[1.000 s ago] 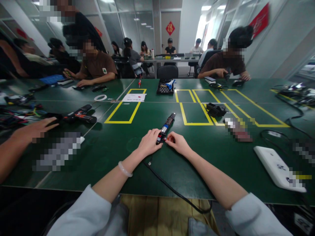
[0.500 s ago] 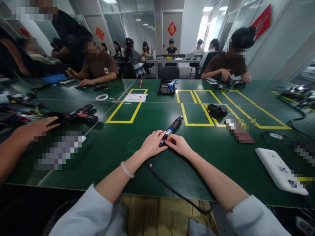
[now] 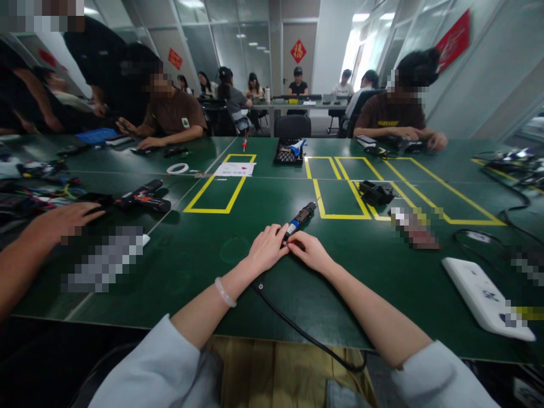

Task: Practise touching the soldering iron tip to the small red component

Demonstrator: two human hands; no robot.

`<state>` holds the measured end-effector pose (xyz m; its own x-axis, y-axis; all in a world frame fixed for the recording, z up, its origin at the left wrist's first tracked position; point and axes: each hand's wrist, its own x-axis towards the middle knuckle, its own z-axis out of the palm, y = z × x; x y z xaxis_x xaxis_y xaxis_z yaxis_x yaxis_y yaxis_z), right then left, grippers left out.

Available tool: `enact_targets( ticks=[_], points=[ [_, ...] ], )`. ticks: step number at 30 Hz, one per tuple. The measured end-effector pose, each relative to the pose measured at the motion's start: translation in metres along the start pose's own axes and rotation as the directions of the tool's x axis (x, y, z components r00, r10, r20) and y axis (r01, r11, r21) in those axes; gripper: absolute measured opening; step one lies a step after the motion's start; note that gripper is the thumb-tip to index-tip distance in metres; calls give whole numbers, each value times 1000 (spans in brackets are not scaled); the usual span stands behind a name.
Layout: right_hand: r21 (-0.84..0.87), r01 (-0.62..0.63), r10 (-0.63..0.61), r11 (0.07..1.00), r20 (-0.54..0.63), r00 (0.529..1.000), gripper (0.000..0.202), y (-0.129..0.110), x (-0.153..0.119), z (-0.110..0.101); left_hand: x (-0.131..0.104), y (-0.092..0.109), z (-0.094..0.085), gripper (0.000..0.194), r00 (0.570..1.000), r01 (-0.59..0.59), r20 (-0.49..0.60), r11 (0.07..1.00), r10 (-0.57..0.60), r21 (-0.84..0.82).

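A long dark green counter marked with yellow tape rectangles fills an open office with glass partitions and red wall hangings; several people sit along its far edge and at desks behind. The 2 hands meet near the counter's middle: the left hand lies palm down with fingers curled over the rear end of a black-and-blue electric screwdriver, and the right hand pinches the same end from the other side. The tool lies flat, its tip pointing away toward a yellow line. A black cable trails from under the hands off the near edge. The hands cover what the fingertips grip. A co-worker's hand rests at the left beside a black power drill; blurred patches hide some items, and a white device lies at the right.
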<state>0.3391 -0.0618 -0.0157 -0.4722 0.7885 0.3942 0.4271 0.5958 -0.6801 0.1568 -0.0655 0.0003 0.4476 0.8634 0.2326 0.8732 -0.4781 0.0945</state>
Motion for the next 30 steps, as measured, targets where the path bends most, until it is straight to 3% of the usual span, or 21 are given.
enact_targets(
  ticks=[5, 10, 17, 21, 26, 30],
  points=[
    [-25, -9, 9, 1000, -15, 1000, 9, 6, -2, 0, 3, -19, -1, 63, 999, 42, 9, 996, -43, 83],
    [-39, -1, 1, 999, 1, 1000, 9, 7, -2, 0, 7, -60, -5, 64, 981, 189, 21, 971, -195, 146],
    [-52, -5, 6, 999, 23, 1000, 9, 9, -2, 0, 1, -140, -16, 61, 894, 435, 20, 878, -447, 198],
    [-56, -8, 9, 998, 27, 1000, 10, 10, -3, 0, -8, -175, -21, 59, 831, 548, -18, 811, -556, 205],
    [-55, -6, 8, 998, 34, 999, 10, 9, -3, -2, -18, -194, -23, 55, 776, 629, -96, 750, -624, 205],
    [-60, -7, 9, 998, 41, 999, 10, 9, -2, -2, -19, -189, -23, 52, 781, 624, -183, 751, -597, 217]
  ],
)
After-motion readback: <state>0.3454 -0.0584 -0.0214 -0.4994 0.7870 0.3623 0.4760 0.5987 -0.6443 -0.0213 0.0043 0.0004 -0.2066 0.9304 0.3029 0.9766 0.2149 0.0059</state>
